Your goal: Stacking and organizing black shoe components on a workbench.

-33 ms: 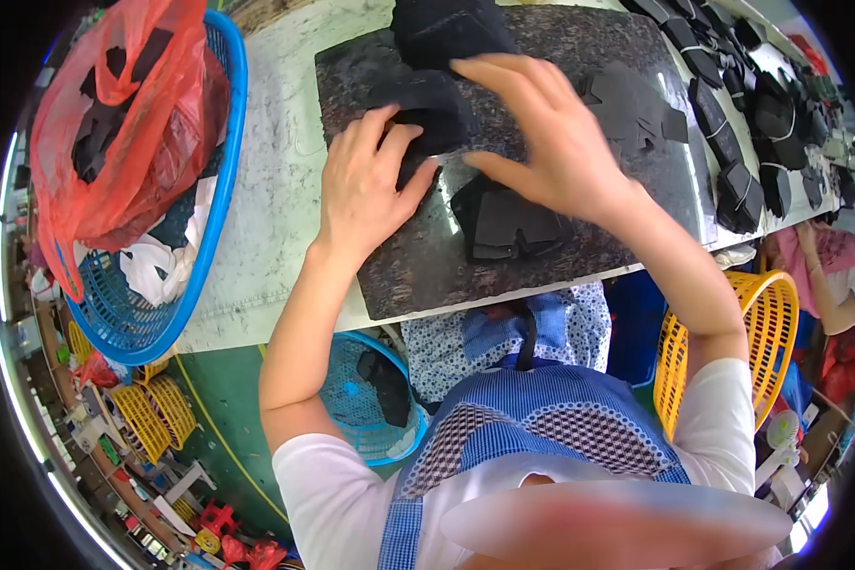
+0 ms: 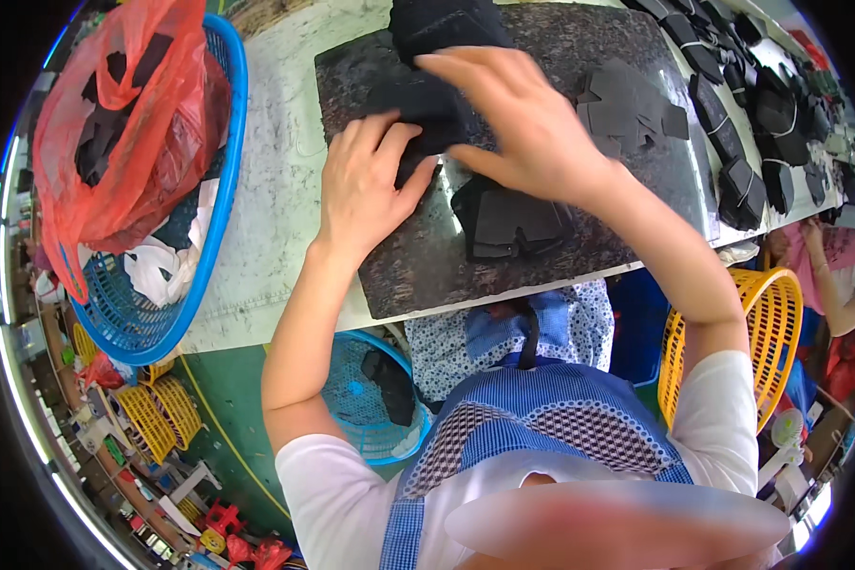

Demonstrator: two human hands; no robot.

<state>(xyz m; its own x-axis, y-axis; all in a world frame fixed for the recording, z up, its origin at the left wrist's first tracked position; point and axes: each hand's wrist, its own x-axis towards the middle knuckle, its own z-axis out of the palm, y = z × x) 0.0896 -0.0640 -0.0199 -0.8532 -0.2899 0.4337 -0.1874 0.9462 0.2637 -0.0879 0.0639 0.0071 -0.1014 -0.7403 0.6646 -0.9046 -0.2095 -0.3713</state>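
A low stack of black cut pieces [image 2: 418, 103] lies on the dark speckled board [image 2: 399, 275], between my two hands. My left hand [image 2: 366, 185] grips its near left edge, with curled fingers and the thumb at its near corner. Slightly blurred, my right hand [image 2: 532, 128] is over the stack's right side, fingers apart and thumb spread; nothing shows in its grasp. Just beyond is a taller black stack [image 2: 446, 28]. Closer to me lies another pile of dark notched pieces [image 2: 518, 226], and flat grey-black pieces [image 2: 627, 104] spread out on the right.
A blue basket [image 2: 228, 142] with a red plastic bag [image 2: 142, 190] stands at the left. Tied black bundles [image 2: 741, 195] line the table's right side. Below the edge are a light-blue basket [image 2: 361, 432] and a yellow basket [image 2: 779, 294]. Another person's arm [image 2: 836, 290] shows far right.
My right hand has shifted a little to the left over the black stack. The left hand stays at its place.
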